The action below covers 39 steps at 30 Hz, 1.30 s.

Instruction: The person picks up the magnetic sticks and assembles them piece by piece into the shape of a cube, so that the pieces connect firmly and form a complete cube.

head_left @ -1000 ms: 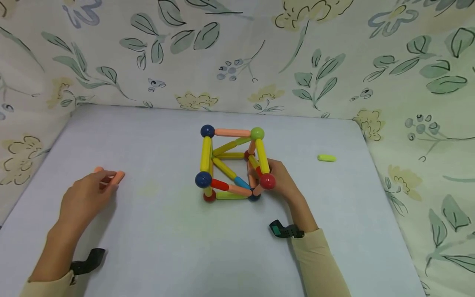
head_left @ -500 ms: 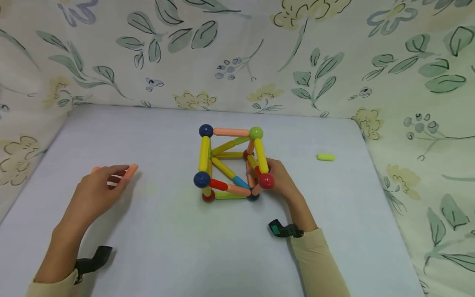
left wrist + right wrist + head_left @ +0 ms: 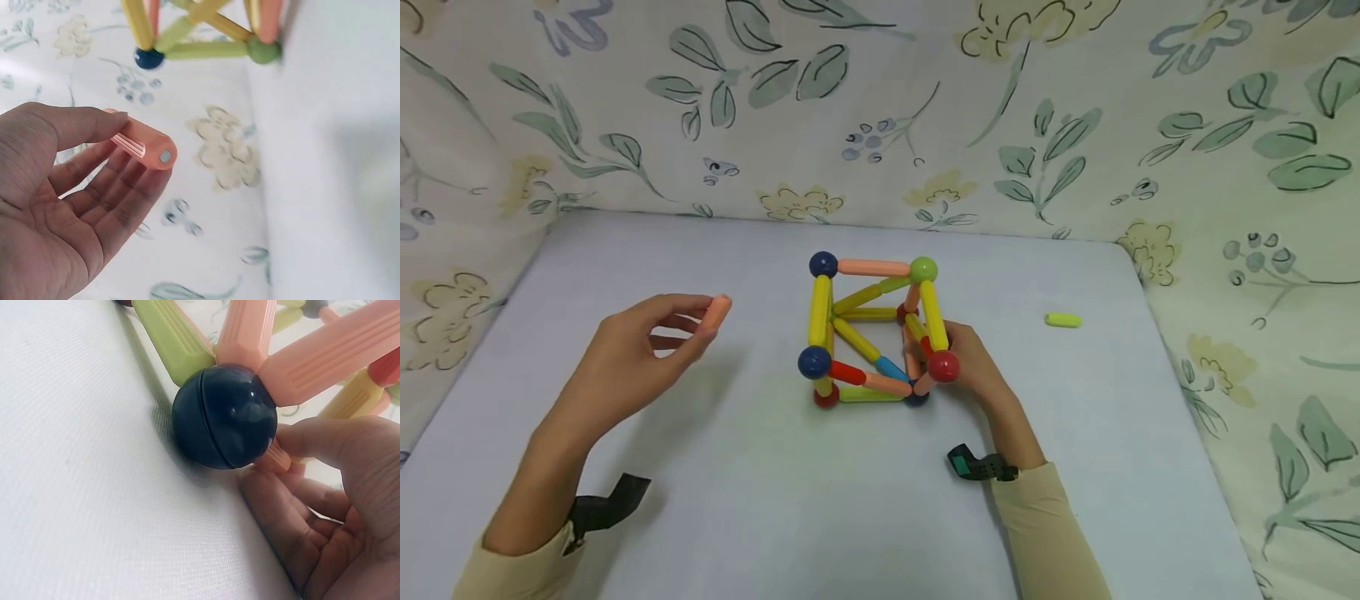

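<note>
My left hand (image 3: 632, 354) is raised off the table and pinches an orange magnetic rod (image 3: 717, 312) between thumb and fingertips. In the left wrist view a silver disc shows at the near end of this magnetic rod (image 3: 149, 145). Mid-table stands a cube-like frame of magnetic rods and balls, with a yellow rod (image 3: 818, 312), a green ball (image 3: 923, 269) and a red ball (image 3: 943, 367) among its parts. My right hand (image 3: 973, 362) is at its right side. Seen from the right wrist, thumb and forefinger pinch an orange rod (image 3: 275, 459) beside a dark blue ball (image 3: 225, 417).
A short yellow-green rod (image 3: 1063, 320) lies alone on the white table (image 3: 820, 500), right of the frame. Behind the table's back edge hangs a flowered cloth (image 3: 880, 108). Each wrist wears a black strap, such as the right one (image 3: 981, 463).
My left hand has lifted and moved right and away from me with the orange magnetic rod, closer to the frame. My right hand and the frame have stayed in place.
</note>
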Motion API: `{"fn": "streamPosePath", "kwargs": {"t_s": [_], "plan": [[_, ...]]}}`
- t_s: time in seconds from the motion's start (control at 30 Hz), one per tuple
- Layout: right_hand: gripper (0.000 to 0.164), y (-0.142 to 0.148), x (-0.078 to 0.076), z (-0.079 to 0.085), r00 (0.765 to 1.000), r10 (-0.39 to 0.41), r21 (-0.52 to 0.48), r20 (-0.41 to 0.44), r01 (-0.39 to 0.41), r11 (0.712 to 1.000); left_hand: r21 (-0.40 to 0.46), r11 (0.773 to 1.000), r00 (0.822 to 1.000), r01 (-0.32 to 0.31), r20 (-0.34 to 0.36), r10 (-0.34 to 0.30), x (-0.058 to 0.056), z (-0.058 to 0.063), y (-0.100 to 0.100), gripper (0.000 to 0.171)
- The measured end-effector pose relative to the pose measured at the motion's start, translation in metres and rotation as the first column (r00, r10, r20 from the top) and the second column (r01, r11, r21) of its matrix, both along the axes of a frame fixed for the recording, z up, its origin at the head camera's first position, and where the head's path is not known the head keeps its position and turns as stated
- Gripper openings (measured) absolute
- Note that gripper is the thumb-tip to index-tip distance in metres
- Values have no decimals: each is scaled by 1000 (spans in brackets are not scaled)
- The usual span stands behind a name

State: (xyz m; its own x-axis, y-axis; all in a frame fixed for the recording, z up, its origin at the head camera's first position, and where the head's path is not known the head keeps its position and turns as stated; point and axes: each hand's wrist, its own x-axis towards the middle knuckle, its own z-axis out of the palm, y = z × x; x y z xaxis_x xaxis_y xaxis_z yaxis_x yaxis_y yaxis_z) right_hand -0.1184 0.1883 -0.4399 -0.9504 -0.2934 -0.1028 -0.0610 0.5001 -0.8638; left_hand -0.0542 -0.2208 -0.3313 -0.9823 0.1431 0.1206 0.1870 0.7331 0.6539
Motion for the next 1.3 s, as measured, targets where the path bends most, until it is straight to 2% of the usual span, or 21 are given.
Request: {"fn": "streamPosePath", "kwargs": {"t_s": [0.07,0.2,0.37,0.53,0.7,0.77,0.97,1.07,1.2,1.3], "plan": [[56,1,0,-1,1000,-4,-1,6,4,1000,23,999,999,27,-30,-27,-2,10,13,44],[48,2,-1,-3,1000,-6,-4,12,6,1000,60,989,984,136,-121,-128,-4,25,37,44],[41,1,-1,-5,1000,-17,9,16,17,1000,80,948,934,307,-219,-284,-9,34,62,48],[39,3,1,-6,1000,-17,-29,15,18,999,115,904,896,412,-232,-379,-12,40,87,48],[37,3,2,-6,1000,-5,-42,0,5,999,120,848,845,517,-231,-482,-14,41,110,43],[35,2,1,-6,1000,-5,-33,-6,5,999,98,839,833,535,-225,-505,-14,40,116,41],[32,-1,0,-6,1000,-1,-6,-9,1,1000,16,835,822,549,-189,-537,-13,34,123,39],[40,0,0,-4,1000,-1,-1,-11,1,1000,-5,829,815,560,-176,-552,-12,34,124,43],[59,3,0,-3,1000,11,2,-23,-11,1000,-24,825,811,565,-165,-561,-11,34,125,46],[65,4,0,-3,999,17,-5,-28,-17,1000,-55,816,805,575,-140,-576,-12,32,129,42]]}}
